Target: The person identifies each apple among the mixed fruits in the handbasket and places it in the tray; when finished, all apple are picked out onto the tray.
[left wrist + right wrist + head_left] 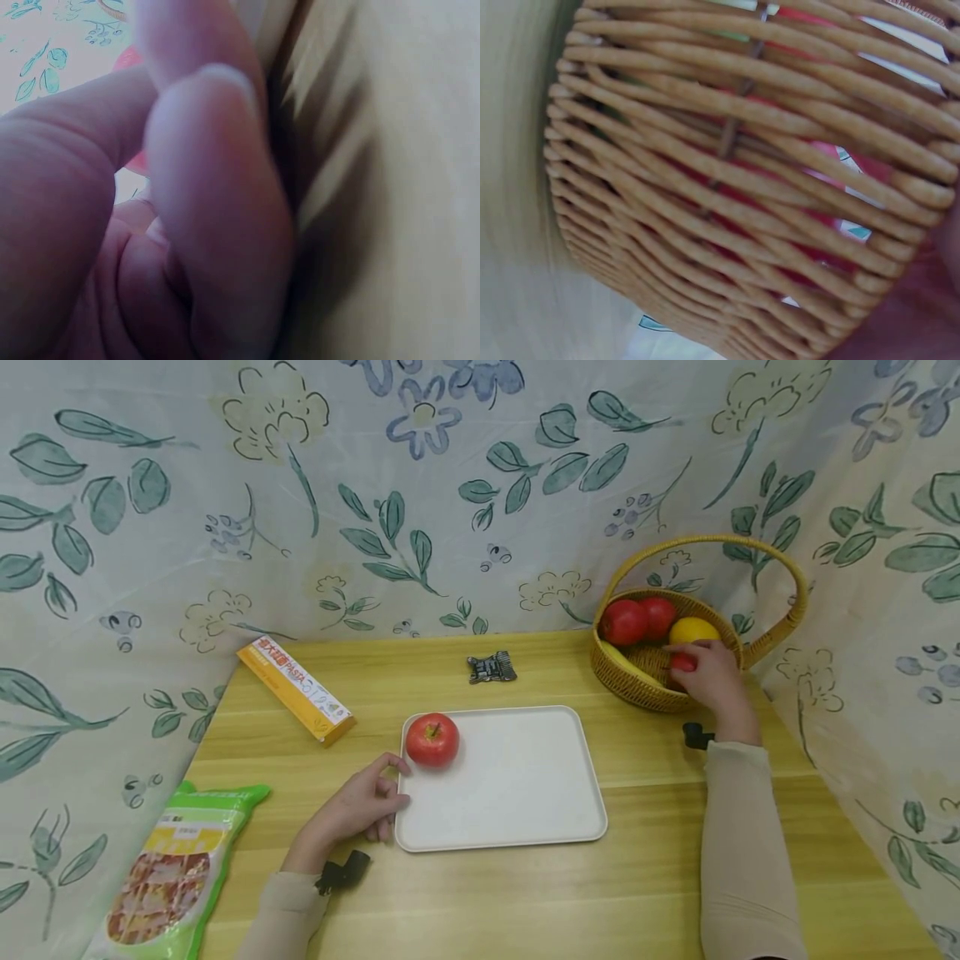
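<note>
Nearest us, the left hand lies at the tray's 9 o'clock edge, thumb and forefinger parted and loosely bent, tips at the rim; we see nothing pinched there. The white tray has its long axis from 9 to 3 o'clock. On it, towards 10 o'clock, sits an apple, stalk end up.

Farther off, at 2 o'clock from the tray, the right hand reaches into the basket and pinches a small red fruit just inside its 3 o'clock side. The fingers hide much of this fruit, so we cannot tell which way it points or name a long axis.

We judge the work partway: one apple rests on the tray, while the pinched fruit is not yet let go. Beside it in the basket lie a banana, its long axis from 10 to 4 o'clock, a yellow fruit and, at 11 o'clock, two larger red fruits.
</note>
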`<act>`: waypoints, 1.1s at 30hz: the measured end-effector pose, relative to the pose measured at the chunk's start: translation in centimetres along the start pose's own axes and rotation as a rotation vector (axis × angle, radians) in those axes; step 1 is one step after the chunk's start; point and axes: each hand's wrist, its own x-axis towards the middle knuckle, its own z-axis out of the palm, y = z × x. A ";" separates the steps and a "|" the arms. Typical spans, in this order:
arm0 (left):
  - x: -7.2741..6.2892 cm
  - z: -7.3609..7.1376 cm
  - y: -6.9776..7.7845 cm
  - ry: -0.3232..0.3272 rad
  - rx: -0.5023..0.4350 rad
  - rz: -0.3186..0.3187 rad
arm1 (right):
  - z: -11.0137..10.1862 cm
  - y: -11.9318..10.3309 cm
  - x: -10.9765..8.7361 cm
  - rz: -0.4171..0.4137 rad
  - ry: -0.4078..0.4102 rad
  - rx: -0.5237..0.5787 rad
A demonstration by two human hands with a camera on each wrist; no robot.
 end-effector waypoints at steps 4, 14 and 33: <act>0.0 0.0 0.0 0.001 0.001 -0.003 | 0.0 -0.1 -0.2 0.010 -0.009 -0.015; 0.0 0.0 0.0 0.005 0.008 -0.001 | 0.0 -0.4 -0.3 0.076 -0.013 0.016; -0.1 0.0 0.0 0.005 -0.001 0.000 | 0.6 0.0 -0.1 0.117 0.120 0.144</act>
